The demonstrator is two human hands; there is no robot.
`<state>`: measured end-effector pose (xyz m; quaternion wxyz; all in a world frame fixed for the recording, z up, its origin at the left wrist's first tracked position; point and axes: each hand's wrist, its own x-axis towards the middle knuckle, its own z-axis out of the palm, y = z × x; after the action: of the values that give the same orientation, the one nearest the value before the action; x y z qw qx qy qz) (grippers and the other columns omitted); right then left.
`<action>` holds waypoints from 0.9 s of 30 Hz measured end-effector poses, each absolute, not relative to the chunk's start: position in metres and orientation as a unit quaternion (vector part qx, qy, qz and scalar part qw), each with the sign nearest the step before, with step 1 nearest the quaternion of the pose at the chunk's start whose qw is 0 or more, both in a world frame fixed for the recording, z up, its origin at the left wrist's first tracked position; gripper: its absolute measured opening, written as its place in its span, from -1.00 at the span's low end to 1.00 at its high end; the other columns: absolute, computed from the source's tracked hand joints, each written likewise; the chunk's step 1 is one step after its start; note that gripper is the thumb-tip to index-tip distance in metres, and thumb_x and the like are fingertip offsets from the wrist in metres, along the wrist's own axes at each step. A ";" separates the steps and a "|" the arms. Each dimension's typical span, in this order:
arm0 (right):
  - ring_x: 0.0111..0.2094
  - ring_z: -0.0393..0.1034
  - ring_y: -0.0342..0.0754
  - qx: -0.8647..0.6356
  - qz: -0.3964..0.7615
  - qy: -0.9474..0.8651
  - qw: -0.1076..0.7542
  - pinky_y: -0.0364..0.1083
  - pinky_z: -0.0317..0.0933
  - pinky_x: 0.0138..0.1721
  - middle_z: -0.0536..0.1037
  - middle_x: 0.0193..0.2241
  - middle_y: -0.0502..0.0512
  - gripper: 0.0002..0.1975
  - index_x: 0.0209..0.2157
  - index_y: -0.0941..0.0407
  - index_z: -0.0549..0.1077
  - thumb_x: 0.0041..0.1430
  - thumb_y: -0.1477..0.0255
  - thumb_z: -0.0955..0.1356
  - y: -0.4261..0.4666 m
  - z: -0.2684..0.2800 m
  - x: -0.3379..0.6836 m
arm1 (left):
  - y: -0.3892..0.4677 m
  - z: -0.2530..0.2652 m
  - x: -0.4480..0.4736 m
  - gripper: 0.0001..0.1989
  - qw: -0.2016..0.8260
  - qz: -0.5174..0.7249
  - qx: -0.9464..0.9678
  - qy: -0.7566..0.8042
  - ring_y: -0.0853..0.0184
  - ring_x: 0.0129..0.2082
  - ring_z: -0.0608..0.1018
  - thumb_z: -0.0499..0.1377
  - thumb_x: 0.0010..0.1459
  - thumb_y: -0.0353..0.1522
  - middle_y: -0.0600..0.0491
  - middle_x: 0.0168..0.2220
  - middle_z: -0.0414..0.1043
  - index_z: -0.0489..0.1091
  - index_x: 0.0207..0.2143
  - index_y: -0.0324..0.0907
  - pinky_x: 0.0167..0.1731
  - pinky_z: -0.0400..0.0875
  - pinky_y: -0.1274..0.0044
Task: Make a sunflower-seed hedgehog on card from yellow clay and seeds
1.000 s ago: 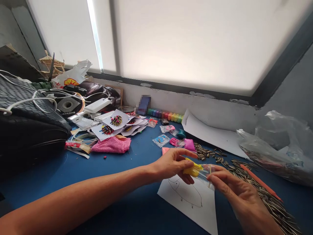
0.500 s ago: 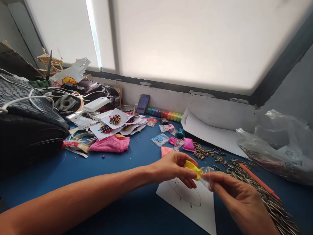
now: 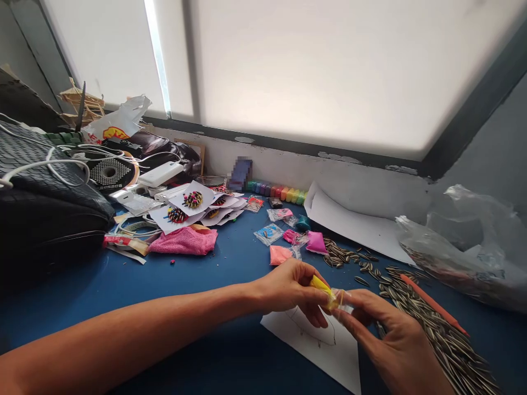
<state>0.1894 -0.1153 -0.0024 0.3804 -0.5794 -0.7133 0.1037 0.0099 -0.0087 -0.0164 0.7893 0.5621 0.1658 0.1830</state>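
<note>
My left hand point(image 3: 293, 288) grips a small clear bag of yellow modelling clay point(image 3: 320, 285) between thumb and fingers. At the bag's loose plastic end point(image 3: 342, 300), my right hand point(image 3: 385, 323) pinches the film with thumb and forefinger. Both hands are held over a white sheet point(image 3: 329, 359) with a pencil-like line drawing on it, partly covered by the fingers. Just beyond the left hand lies a bag of coral clay point(image 3: 280, 255). Striped sunflower seeds point(image 3: 436, 318) spread out beside and behind the right hand.
An orange stick-like tool point(image 3: 434, 304) rests on the seeds. Farther back are a magenta clay bag point(image 3: 316, 242), a blue one point(image 3: 268, 234), and a row of coloured clay point(image 3: 280, 192). A pink cloth point(image 3: 183, 241), decorated cards point(image 3: 191, 200) and a black bag point(image 3: 49, 203) occupy the left.
My right hand has moved slightly left, closer to my left hand, and its fingers now pinch nearer the yellow clay. The bag's plastic end looks more bunched.
</note>
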 end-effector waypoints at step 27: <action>-0.39 0.52 -0.14 -0.551 0.069 -0.756 0.347 -0.21 0.41 -0.34 0.64 -0.27 0.00 -0.81 -0.14 -0.03 0.59 0.31 0.30 0.34 -0.120 -0.003 0.187 | -0.013 -0.011 0.010 -0.39 0.792 0.215 0.550 0.158 0.39 -0.51 0.57 0.52 -0.24 -0.06 0.08 -0.49 0.52 0.33 -0.33 -0.23 -0.37 0.48 0.50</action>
<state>0.1874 -0.1198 -0.0027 0.3473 -0.5505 -0.7560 0.0687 0.0103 -0.0128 -0.0111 0.7917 0.5496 0.1581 0.2148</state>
